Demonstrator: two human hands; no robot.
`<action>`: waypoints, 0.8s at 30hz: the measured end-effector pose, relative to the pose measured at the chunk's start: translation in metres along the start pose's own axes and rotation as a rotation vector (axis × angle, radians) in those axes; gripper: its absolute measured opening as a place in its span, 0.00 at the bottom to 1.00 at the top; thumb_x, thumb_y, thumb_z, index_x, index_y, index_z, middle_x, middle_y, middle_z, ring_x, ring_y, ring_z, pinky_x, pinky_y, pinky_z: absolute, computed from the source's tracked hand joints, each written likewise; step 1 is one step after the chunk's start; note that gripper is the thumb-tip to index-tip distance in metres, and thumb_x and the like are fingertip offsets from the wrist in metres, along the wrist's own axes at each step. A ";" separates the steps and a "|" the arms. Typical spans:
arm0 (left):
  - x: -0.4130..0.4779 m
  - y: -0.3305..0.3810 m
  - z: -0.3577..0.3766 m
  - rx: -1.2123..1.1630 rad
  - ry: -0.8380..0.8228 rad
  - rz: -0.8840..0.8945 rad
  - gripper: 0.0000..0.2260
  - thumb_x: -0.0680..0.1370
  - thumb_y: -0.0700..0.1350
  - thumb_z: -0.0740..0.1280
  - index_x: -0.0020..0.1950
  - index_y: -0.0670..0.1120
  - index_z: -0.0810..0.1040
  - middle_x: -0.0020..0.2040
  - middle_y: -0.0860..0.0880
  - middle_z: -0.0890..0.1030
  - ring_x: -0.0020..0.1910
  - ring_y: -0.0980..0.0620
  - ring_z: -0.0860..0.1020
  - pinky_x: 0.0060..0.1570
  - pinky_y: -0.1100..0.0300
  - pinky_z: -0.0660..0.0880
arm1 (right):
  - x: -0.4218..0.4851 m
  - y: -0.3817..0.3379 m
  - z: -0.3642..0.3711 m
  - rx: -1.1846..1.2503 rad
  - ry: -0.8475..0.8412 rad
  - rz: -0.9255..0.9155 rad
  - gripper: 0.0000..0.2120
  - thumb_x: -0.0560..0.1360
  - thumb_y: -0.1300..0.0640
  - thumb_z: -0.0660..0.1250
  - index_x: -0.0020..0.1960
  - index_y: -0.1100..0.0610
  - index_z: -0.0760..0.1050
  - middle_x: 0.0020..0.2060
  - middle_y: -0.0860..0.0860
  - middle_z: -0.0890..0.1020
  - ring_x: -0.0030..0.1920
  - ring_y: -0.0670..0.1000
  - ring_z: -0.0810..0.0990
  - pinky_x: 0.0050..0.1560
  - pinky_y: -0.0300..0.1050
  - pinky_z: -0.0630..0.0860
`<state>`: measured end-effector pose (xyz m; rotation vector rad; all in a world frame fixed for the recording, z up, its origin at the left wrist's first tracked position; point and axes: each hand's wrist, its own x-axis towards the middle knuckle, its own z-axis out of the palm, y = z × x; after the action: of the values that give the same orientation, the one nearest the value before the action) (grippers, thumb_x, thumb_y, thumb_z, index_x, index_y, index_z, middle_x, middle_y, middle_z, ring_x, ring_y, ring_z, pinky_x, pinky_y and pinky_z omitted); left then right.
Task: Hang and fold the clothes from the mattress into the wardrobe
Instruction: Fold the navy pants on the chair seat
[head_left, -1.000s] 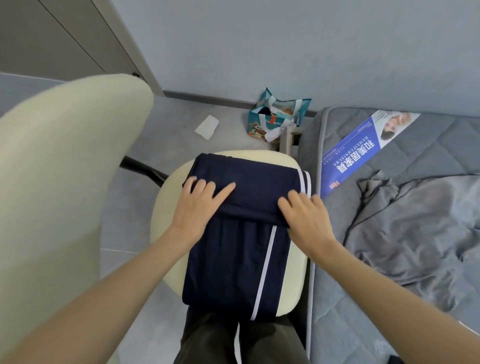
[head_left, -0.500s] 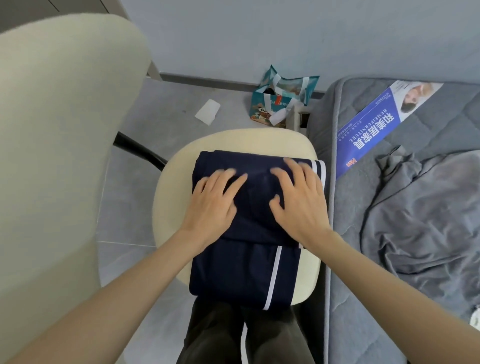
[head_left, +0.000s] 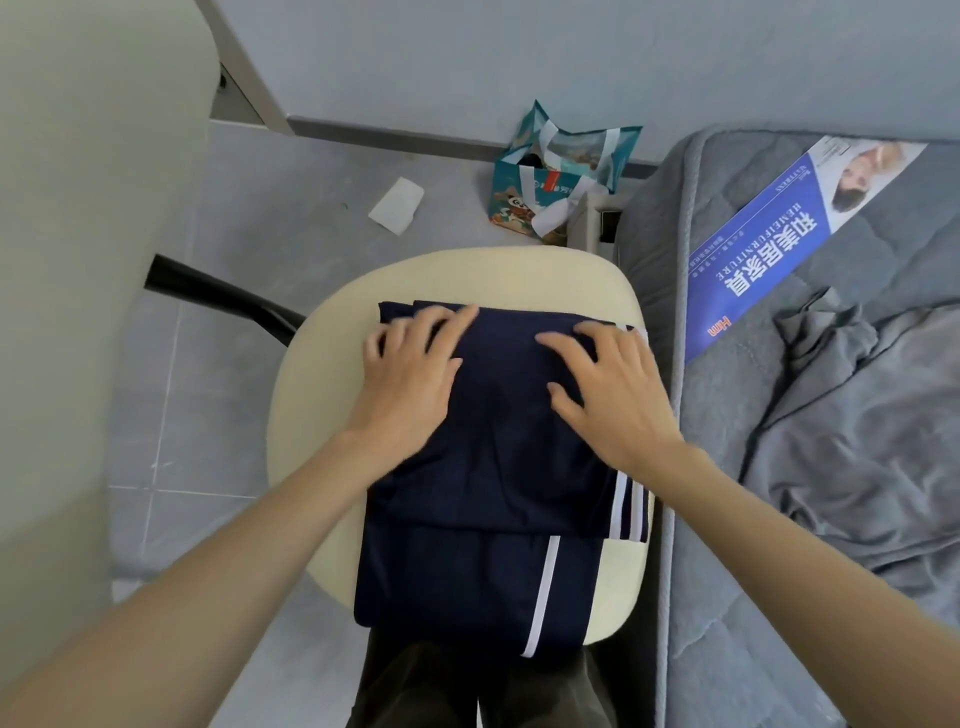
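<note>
A navy garment with white stripes (head_left: 493, 467) lies folded on the cream chair seat (head_left: 306, 415). Its upper layer is doubled over the lower part. My left hand (head_left: 410, 374) presses flat on the fold's left side, fingers reaching the far edge. Flat on the right side lies my right hand (head_left: 608, 389), fingers spread, close to the white stripes. A crumpled grey garment (head_left: 857, 431) lies on the grey mattress (head_left: 727, 597) to the right.
The cream chair back (head_left: 88, 260) fills the left side, and a black chair arm (head_left: 223, 301) joins it to the seat. A teal gift bag (head_left: 556, 176) and a white paper scrap (head_left: 397, 205) lie on the floor. A blue leaflet (head_left: 769, 244) lies on the mattress.
Both hands slid away from me over the navy garment, carrying the folded layer toward the far edge of the seat. The fold now covers more of the garment.
</note>
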<state>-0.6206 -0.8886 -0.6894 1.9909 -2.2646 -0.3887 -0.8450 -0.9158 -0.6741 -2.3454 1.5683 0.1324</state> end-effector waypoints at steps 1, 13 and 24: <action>0.011 -0.005 -0.010 -0.014 -0.078 -0.038 0.26 0.79 0.50 0.62 0.76 0.50 0.61 0.71 0.44 0.65 0.64 0.41 0.66 0.64 0.47 0.59 | 0.010 0.004 -0.008 0.013 -0.004 0.010 0.29 0.73 0.46 0.62 0.73 0.49 0.63 0.66 0.57 0.70 0.66 0.60 0.68 0.71 0.62 0.59; 0.046 0.006 -0.030 0.138 -0.528 -0.078 0.17 0.70 0.52 0.73 0.51 0.48 0.70 0.52 0.50 0.77 0.46 0.49 0.71 0.50 0.58 0.63 | 0.034 -0.003 -0.041 0.022 -0.320 0.078 0.11 0.74 0.50 0.67 0.44 0.52 0.65 0.44 0.51 0.79 0.46 0.56 0.75 0.48 0.45 0.63; 0.101 0.018 -0.085 0.245 0.261 0.103 0.20 0.60 0.30 0.72 0.49 0.41 0.73 0.46 0.43 0.76 0.41 0.43 0.74 0.39 0.53 0.67 | 0.057 0.018 -0.105 -0.085 0.388 0.041 0.11 0.66 0.73 0.62 0.40 0.59 0.68 0.35 0.56 0.75 0.35 0.59 0.71 0.33 0.47 0.59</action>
<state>-0.6318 -0.9966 -0.6119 1.8838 -2.3235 0.1582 -0.8497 -1.0047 -0.5931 -2.5171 1.8141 -0.2692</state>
